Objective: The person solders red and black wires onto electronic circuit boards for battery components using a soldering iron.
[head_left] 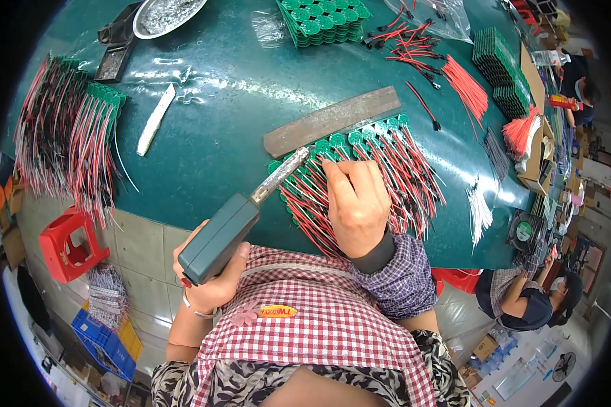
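A clear plastic bag (436, 15) lies at the top of the frame on the tabletop (210, 129). An oval yellow-and-red label (278, 311) sits lower centre on the checked apron (319, 325). Brown cardboard boxes (485, 347) stand lower right on the floor.

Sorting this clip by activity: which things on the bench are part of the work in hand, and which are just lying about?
In use:
- soldering iron in left hand
- row of green boards with red and black wires under right hand
- metal bar along that row

Lying about:
- white strip
- metal dish
- stacked green boards
- loose red wires
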Tool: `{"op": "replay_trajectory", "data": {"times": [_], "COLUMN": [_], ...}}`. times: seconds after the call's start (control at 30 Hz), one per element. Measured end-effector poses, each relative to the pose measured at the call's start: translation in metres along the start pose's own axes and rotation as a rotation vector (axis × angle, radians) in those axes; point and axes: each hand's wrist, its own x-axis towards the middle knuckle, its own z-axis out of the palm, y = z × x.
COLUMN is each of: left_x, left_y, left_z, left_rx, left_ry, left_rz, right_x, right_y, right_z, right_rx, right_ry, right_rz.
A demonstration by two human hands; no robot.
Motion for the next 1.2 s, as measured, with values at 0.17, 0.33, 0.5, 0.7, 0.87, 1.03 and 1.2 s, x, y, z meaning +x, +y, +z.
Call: {"op": "replay_trajectory", "data": {"times": [0.17, 0.33, 0.5, 0.7, 0.87, 1.03, 1.2], "left_x": [-0.001, -0.003, -0.003, -0.003, -0.001, -0.001, -0.001], "left_y": [-0.001, -0.005, -0.003, -0.003, -0.002, -0.003, -0.005], "left_z": [0.0, -0.002, -0.003, -0.004, -0.003, -0.002, -0.004], "left_rx": [-0.001, -0.016, -0.001, 0.023, 0.008, 0.029, 0.052], "left_ry": [0.012, 0.019, 0.014, -0.015, -0.028, -0.038, -0.045], "left_rz": [0.005, 0.018, 0.022, 0.062, 0.085, 0.132, 0.148], "right_x": [-0.001, 0.001, -0.002, -0.004, -0.005, -0.005, -0.004], "right_y": [0.001, -0.01, -0.011, -0.011, -0.009, -0.011, -0.011], "right_z": [0.0, -0.004, 0.004, 0.006, 0.007, 0.007, 0.007], "right_rx": [-0.015, 0.061, 0.073, 0.037, 0.021, 0.028, 0.02], "right_ry": [-0.014, 0.046, 0.021, -0.003, -0.014, -0.002, -0.002], "right_rz": [-0.032, -0.008, -0.021, -0.032, -0.051, -0.03, -0.032]}}
